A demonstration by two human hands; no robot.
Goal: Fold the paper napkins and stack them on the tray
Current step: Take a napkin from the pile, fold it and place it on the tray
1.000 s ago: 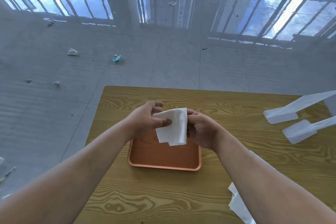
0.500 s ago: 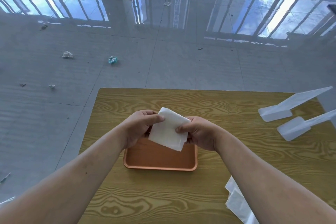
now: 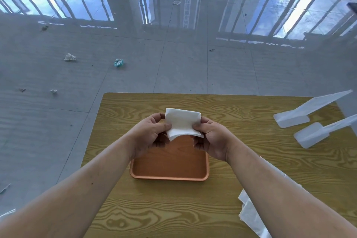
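Note:
A folded white paper napkin (image 3: 182, 123) is held flat in the air over the far edge of the orange tray (image 3: 170, 166). My left hand (image 3: 148, 134) pinches its left edge and my right hand (image 3: 210, 138) pinches its right edge. The tray sits on the wooden table (image 3: 241, 114) with nothing on its visible floor. More white napkins (image 3: 249, 212) lie loose on the table at the near right, partly hidden by my right forearm.
Two white plastic pieces (image 3: 307, 114) lie on the table at the far right. The table's left edge is near my left forearm. Scraps of litter (image 3: 118, 62) dot the grey tiled floor beyond.
The napkin went from hanging upright between my hands to being turned and held level, square to the tray. Both hands shifted slightly forward with it.

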